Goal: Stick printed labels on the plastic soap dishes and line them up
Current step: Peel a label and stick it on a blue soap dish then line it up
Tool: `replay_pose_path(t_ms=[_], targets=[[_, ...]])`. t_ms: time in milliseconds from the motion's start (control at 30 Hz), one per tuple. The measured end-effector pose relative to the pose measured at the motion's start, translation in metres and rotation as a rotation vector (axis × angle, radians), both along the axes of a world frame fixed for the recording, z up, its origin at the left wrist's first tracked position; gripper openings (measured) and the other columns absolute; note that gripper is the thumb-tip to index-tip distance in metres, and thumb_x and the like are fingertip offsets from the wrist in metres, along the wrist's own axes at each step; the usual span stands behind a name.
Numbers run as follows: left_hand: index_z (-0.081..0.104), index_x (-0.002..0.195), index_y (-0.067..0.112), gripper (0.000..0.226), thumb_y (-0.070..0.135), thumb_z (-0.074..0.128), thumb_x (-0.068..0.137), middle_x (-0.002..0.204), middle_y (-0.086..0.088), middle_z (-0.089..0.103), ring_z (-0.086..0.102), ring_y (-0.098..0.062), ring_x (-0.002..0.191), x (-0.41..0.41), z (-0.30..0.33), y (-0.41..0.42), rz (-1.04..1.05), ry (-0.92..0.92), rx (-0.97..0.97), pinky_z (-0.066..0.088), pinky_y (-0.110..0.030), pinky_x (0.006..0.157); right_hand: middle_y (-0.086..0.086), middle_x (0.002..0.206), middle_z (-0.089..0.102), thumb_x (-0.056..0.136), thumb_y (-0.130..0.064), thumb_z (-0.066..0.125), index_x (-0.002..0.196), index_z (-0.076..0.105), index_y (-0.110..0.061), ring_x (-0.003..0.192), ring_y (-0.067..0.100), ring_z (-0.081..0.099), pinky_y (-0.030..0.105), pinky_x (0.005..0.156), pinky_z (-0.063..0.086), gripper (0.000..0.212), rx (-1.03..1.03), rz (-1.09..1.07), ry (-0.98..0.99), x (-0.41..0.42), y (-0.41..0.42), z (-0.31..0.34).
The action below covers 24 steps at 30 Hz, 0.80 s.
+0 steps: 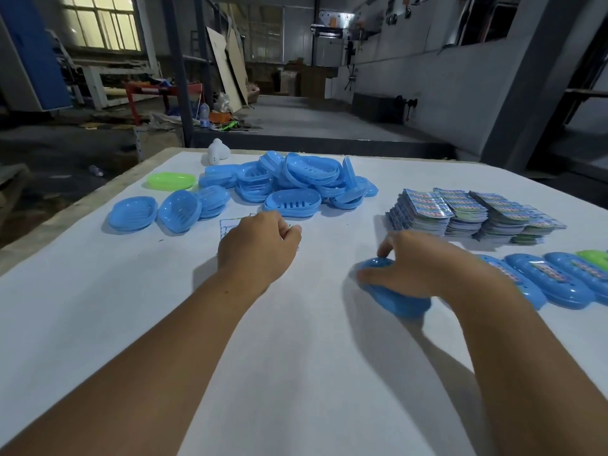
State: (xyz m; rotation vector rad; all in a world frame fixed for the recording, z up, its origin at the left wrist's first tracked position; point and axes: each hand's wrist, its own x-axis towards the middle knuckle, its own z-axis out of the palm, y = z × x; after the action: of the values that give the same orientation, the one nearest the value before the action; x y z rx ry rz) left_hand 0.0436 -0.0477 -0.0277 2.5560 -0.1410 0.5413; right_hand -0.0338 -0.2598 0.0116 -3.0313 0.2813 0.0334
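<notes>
My right hand (424, 264) grips a blue soap dish (399, 299) on the white table, at the left end of a row of labelled blue dishes (559, 284) that runs off to the right. My left hand (260, 245) hovers with curled fingers over a thin printed sheet (230, 227) lying flat on the table; whether it pinches anything is hidden. A heap of unlabelled blue dishes (296, 182) sits behind it. Stacks of printed labels (467, 212) lie at the right.
A green dish (171, 181) and a few separate blue dishes (133, 213) lie at the far left of the table (164, 324). A small white object (218, 152) stands at the far edge. Another green dish (597, 258) ends the row at right.
</notes>
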Motion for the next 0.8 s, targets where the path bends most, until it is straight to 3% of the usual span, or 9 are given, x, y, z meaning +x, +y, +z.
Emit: replay_pose_path(t_ms=[67,133,233,300,367,467,667,733,800], targets=[[0.053,0.073,0.026,0.034,0.054,0.054,0.092,0.071,0.01,0.061,0.059,-0.021,0.076,0.001,-0.001,0.001,-0.001,0.011,0.0,0.039,-0.031,0.064,0.001,0.082,0.067,0.068,-0.073,0.065,0.083,0.069,-0.018,0.073,0.018,0.061,0.029,0.058,0.044,0.057,-0.007,-0.043,0.012,-0.003,-0.008,0.003],[0.053,0.072,0.026,0.034,0.055,0.054,0.092,0.072,0.01,0.061,0.059,-0.021,0.077,0.002,-0.002,0.001,-0.005,0.016,0.0,0.04,-0.031,0.065,0.002,0.079,0.067,0.068,-0.065,0.071,0.08,0.069,-0.016,0.07,0.017,0.061,0.028,0.054,0.041,0.051,0.014,-0.065,0.009,-0.005,-0.012,0.006],[0.054,0.073,0.027,0.034,0.055,0.055,0.091,0.071,0.011,0.06,0.059,-0.021,0.075,0.003,-0.003,0.001,-0.004,0.015,-0.003,0.04,-0.031,0.065,0.005,0.107,0.07,0.077,-0.04,0.074,0.106,0.071,-0.017,0.093,0.025,0.065,0.032,0.072,0.05,0.038,0.012,-0.078,0.003,-0.004,-0.016,0.006],[0.055,0.073,0.027,0.034,0.055,0.055,0.091,0.07,0.012,0.059,0.058,-0.021,0.075,0.003,-0.003,0.002,-0.003,0.015,-0.002,0.04,-0.03,0.065,0.004,0.128,0.064,0.082,-0.019,0.067,0.126,0.064,-0.023,0.106,0.026,0.062,0.03,0.075,0.046,0.044,0.02,-0.083,0.0,-0.002,-0.02,0.004],[0.055,0.073,0.026,0.034,0.055,0.055,0.092,0.069,0.013,0.058,0.058,-0.02,0.076,0.003,-0.003,0.002,-0.006,0.014,-0.002,0.041,-0.03,0.065,0.002,0.134,0.059,0.085,-0.01,0.061,0.133,0.058,-0.028,0.097,0.022,0.055,0.026,0.069,0.038,0.052,0.03,-0.084,0.003,-0.001,-0.025,0.002],[0.056,0.074,0.026,0.033,0.055,0.055,0.092,0.069,0.013,0.057,0.058,-0.019,0.076,0.003,-0.003,0.002,-0.011,0.013,0.0,0.04,-0.03,0.064,0.001,0.127,0.061,0.085,-0.009,0.061,0.131,0.059,-0.03,0.087,0.019,0.047,0.023,0.055,0.031,0.051,0.028,-0.069,-0.019,0.001,-0.033,0.0],[0.054,0.071,0.026,0.036,0.055,0.056,0.092,0.067,0.01,0.06,0.058,-0.018,0.071,0.005,-0.001,0.006,0.003,0.02,-0.003,0.039,-0.031,0.062,-0.002,0.129,0.061,0.083,-0.008,0.059,0.126,0.062,-0.03,0.101,0.02,0.058,0.024,0.067,0.041,0.049,0.129,-0.011,-0.086,0.006,-0.025,-0.003],[0.053,0.071,0.026,0.036,0.056,0.056,0.092,0.074,0.006,0.063,0.059,-0.021,0.076,0.006,0.0,0.009,0.023,0.02,0.009,0.04,-0.032,0.064,-0.004,0.116,0.062,0.086,-0.014,0.061,0.119,0.064,-0.029,0.086,0.011,0.056,0.024,0.065,0.042,0.037,0.198,0.096,-0.17,0.012,-0.013,-0.005],[0.053,0.073,0.028,0.034,0.055,0.056,0.091,0.081,0.003,0.065,0.059,-0.023,0.08,0.008,0.003,0.014,0.054,0.012,0.012,0.041,-0.032,0.067,-0.013,0.1,0.061,0.091,-0.022,0.062,0.112,0.066,-0.031,0.074,0.002,0.051,0.016,0.059,0.037,0.023,0.256,0.209,-0.264,0.017,0.003,-0.009]])
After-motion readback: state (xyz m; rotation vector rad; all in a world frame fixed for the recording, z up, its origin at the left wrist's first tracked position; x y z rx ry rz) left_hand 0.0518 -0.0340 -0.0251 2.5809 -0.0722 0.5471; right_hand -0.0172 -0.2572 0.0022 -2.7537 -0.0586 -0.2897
